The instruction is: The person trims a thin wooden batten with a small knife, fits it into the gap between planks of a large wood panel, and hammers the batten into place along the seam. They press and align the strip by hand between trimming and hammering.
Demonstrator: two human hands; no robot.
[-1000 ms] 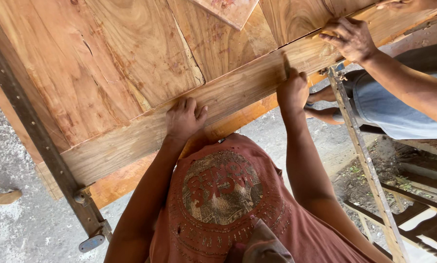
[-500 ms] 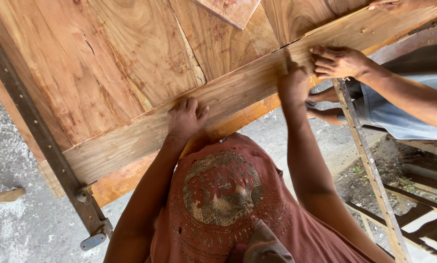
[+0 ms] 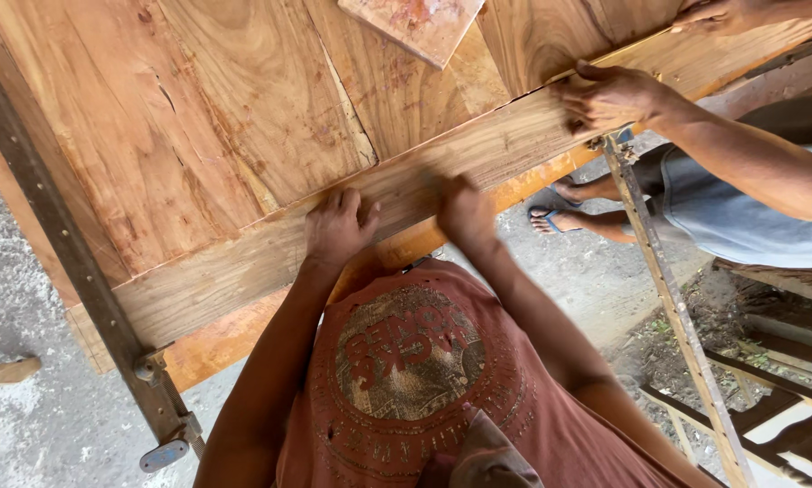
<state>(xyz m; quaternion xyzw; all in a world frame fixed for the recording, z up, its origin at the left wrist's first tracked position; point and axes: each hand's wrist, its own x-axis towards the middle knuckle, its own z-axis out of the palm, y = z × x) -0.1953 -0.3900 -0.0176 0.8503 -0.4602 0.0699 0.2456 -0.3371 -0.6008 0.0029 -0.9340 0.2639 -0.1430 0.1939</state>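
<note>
Since the frame half a second before, my right hand [image 3: 465, 210] had slid left along the wooden rail [image 3: 397, 212] and showed blurred, while the co-worker's hand [image 3: 609, 95] had come down onto the same rail farther right. My left hand [image 3: 338, 226] lay much where it was, palm flat, fingers spread over the rail's near edge. Neither hand was closed around anything: both pressed open on the rail's face, though the blur kept me from reading the right fingers exactly. The rail ran slantwise across the view, lying against the lower edge of the big slab panel [image 3: 198, 117], with an orange board [image 3: 243, 334] showing beneath it and a metal bar clamp [image 3: 71, 262] crossing its left end. I judged the rail stiff, solid and fairly heavy, with a dry sawn face that would not slip under a palm; flat pressure from above or a hold along its near long edge looked best, since the far edge sat tight to the panel. A small reddish offcut [image 3: 415, 23] lay on the panel near the top. Open room was all on my side, over the concrete floor [image 3: 26, 425]; to the right stood the co-worker's legs and sandalled foot [image 3: 551, 217], a leaning metal strip [image 3: 673, 298] and ladder-like rungs.
</note>
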